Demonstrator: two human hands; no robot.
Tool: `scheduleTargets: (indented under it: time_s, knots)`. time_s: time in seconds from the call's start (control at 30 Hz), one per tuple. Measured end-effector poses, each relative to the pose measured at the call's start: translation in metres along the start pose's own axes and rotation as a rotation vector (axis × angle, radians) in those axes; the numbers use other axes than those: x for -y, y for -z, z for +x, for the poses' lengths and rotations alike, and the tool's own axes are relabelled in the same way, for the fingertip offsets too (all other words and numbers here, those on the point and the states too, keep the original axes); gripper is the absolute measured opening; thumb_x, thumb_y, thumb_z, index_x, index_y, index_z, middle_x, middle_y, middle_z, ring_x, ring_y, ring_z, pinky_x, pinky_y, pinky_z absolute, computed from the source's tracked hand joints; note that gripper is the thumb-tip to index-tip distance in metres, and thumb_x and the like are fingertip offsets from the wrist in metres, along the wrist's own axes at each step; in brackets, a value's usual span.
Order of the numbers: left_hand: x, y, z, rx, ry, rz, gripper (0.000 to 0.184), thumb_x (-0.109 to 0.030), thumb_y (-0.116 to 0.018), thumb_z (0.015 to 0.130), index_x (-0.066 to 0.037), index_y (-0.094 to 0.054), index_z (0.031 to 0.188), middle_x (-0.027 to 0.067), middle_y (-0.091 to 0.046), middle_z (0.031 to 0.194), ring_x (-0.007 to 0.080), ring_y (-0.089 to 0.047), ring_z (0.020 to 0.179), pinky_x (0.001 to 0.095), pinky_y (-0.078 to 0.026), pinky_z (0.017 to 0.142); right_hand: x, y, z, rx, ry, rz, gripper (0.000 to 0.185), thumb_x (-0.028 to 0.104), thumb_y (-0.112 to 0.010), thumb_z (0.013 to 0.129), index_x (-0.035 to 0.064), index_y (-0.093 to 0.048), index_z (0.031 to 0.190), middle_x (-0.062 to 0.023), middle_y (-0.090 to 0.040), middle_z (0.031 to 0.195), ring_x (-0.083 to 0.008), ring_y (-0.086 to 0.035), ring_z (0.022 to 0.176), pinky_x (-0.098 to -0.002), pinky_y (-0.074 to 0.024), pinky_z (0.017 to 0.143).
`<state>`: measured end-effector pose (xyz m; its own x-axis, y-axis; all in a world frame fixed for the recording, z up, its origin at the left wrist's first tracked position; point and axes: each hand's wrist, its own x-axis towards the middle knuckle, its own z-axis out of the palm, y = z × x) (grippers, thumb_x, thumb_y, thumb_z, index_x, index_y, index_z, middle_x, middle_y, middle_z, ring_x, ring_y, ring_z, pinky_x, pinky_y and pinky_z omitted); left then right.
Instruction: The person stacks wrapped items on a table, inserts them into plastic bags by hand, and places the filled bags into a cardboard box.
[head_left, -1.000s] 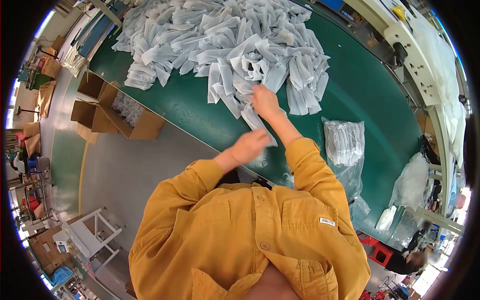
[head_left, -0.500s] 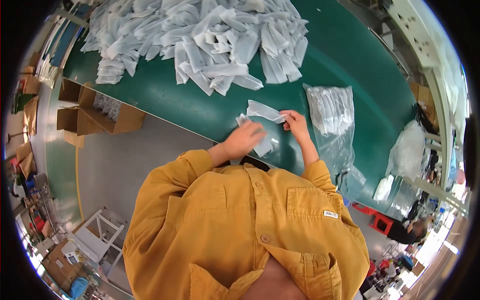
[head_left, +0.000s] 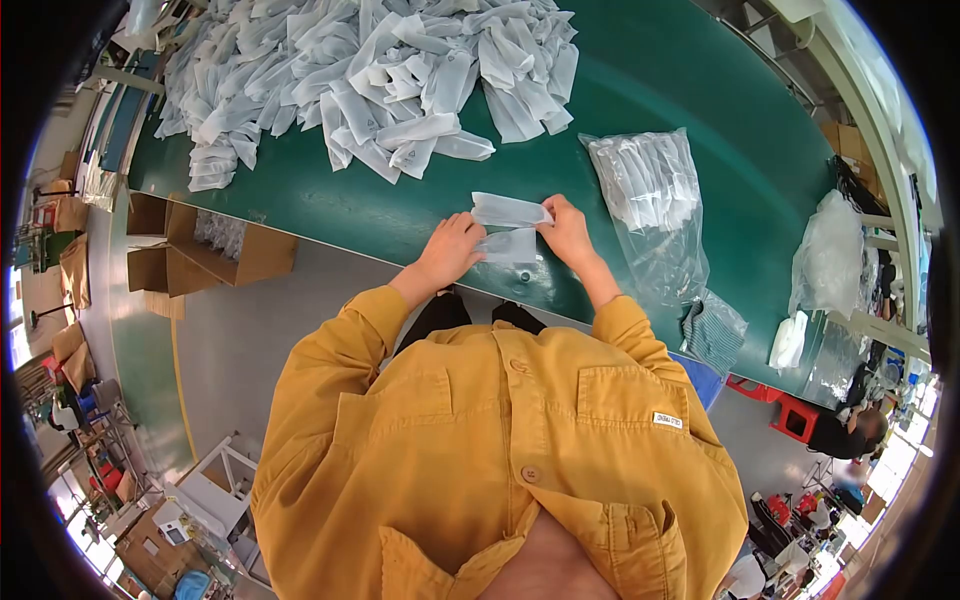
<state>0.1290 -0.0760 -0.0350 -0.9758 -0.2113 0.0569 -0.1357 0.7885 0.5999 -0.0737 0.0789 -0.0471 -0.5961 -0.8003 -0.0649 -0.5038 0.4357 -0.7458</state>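
Observation:
Two translucent white sleeves lie one above the other on the green table near its front edge. My left hand [head_left: 453, 247] is closed at the left ends of both, with its fingers on the lower sleeve [head_left: 512, 246]. At the right end of the upper sleeve [head_left: 508, 211], my right hand [head_left: 565, 230] pinches the corner between thumb and fingers. Beyond my hands, a large heap of similar wrapped sleeves [head_left: 350, 75] covers the far left of the table. A clear bag [head_left: 650, 190] holding several stacked sleeves lies right of my right hand.
Open cardboard boxes [head_left: 235, 255] with clear packages stand left of the green table [head_left: 690, 90]. Clear plastic bags [head_left: 825, 260] and a white bundle [head_left: 789, 340] lie at the right. Red stools [head_left: 795, 418] and another person [head_left: 850, 433] are at the lower right.
My right hand brought one sleeve from the heap beside the other. My left hand has moved to their left ends and closed. The view has shifted, so the heap appears further left.

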Motion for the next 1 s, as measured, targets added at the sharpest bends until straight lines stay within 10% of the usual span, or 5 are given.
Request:
scheduleTargets:
  time_s: [0.3,0.47,0.57,0.83,1.0]
  knots:
    - [-0.018,0.01,0.001,-0.293,-0.216,0.116,0.032,-0.003,-0.071,0.068,-0.005,-0.055,0.095,0.0144,-0.054,0.112,0.0345,-0.051,0.108,0.0446,-0.041,0.092,0.019,-0.003,-0.012,0.264,0.104,0.035,0.021,0.0,-0.064,0.076,0.0024,-0.052,0.093,-0.0142,-0.06,0.076,-0.0306,-0.062,0.073,-0.0397,-0.0481,0.067]
    - [0.003,-0.01,-0.007,-0.176,-0.183,-0.036,0.031,-0.003,-0.071,0.069,-0.005,-0.054,0.095,0.0139,-0.054,0.114,0.0336,-0.051,0.109,0.0447,-0.04,0.092,0.048,0.017,0.033,0.436,0.113,-0.058,0.032,0.005,-0.062,0.075,0.0093,-0.062,0.106,-0.0118,-0.061,0.107,-0.0337,-0.062,0.095,-0.0405,-0.0509,0.078]
    - [-0.003,-0.012,-0.011,-0.223,-0.198,0.019,0.033,-0.004,-0.071,0.07,-0.004,-0.053,0.098,0.0139,-0.055,0.113,0.0327,-0.052,0.108,0.0441,-0.041,0.091,0.078,-0.013,0.079,-0.17,0.534,-0.182,0.025,0.008,-0.065,0.077,0.0101,-0.065,0.102,-0.0113,-0.06,0.105,-0.0321,-0.06,0.098,-0.0398,-0.0514,0.078]
    - [-0.005,-0.031,-0.03,-0.226,-0.164,-0.075,0.057,-0.008,-0.072,0.075,0.0,-0.051,0.128,0.0172,-0.056,0.114,0.0362,-0.051,0.109,0.0449,-0.042,0.097,0.126,-0.071,0.057,0.419,0.284,-0.695,0.044,0.028,-0.071,0.08,-0.0088,-0.061,0.102,-0.0207,-0.061,0.108,-0.0364,-0.066,0.088,-0.0436,-0.055,0.077]
    - [-0.016,-0.026,-0.033,-0.296,-0.187,-0.077,0.054,-0.008,-0.072,0.074,0.0,-0.053,0.123,0.0163,-0.056,0.115,0.0354,-0.051,0.113,0.0446,-0.04,0.101,0.125,-0.072,0.06,0.265,0.618,-0.356,0.031,0.006,-0.059,0.083,0.0037,-0.062,0.114,-0.0169,-0.055,0.113,-0.0365,-0.066,0.082,-0.0461,-0.0545,0.072]
